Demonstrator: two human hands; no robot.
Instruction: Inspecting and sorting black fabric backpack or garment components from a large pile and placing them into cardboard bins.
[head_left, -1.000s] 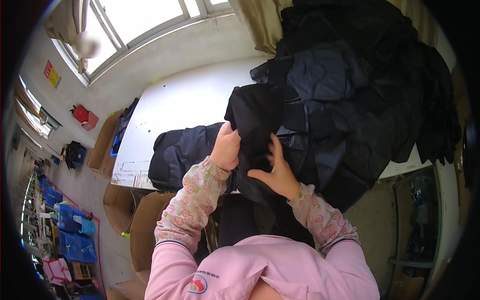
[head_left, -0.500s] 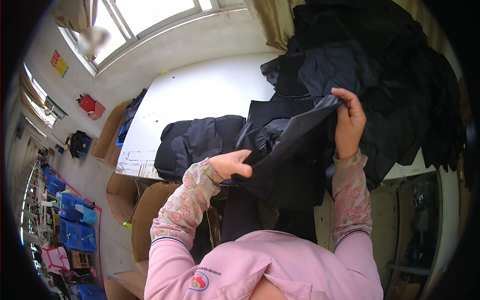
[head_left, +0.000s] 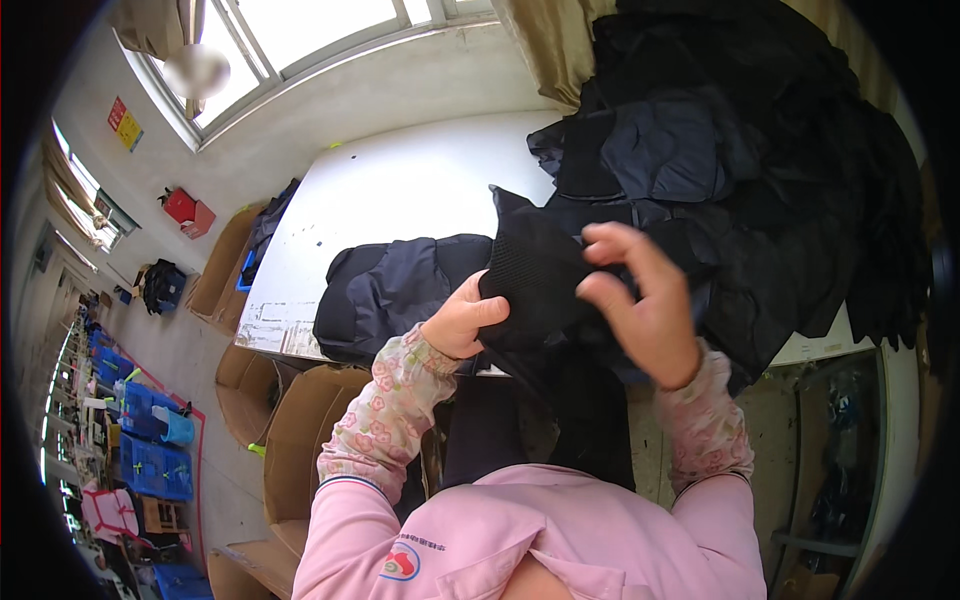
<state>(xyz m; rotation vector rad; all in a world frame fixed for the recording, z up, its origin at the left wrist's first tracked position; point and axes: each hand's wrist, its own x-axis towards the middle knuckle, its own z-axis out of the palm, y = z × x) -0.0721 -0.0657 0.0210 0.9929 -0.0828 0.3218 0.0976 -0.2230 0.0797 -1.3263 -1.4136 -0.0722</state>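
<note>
Black mesh-textured cloth is gripped at its left side by the left hand, over the near edge of the white desk; the right hand is held with thumb and fingers parted by its right side, contact unclear.

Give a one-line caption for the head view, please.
Left hand grips a black cloth piece near the open right hand, at a white table.

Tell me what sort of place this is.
Probably a garment or sewing workshop: dark cloth pieces are heaped on the white table, the left hand grips a black piece of cloth, and blue crates stand in the room beyond.
</note>
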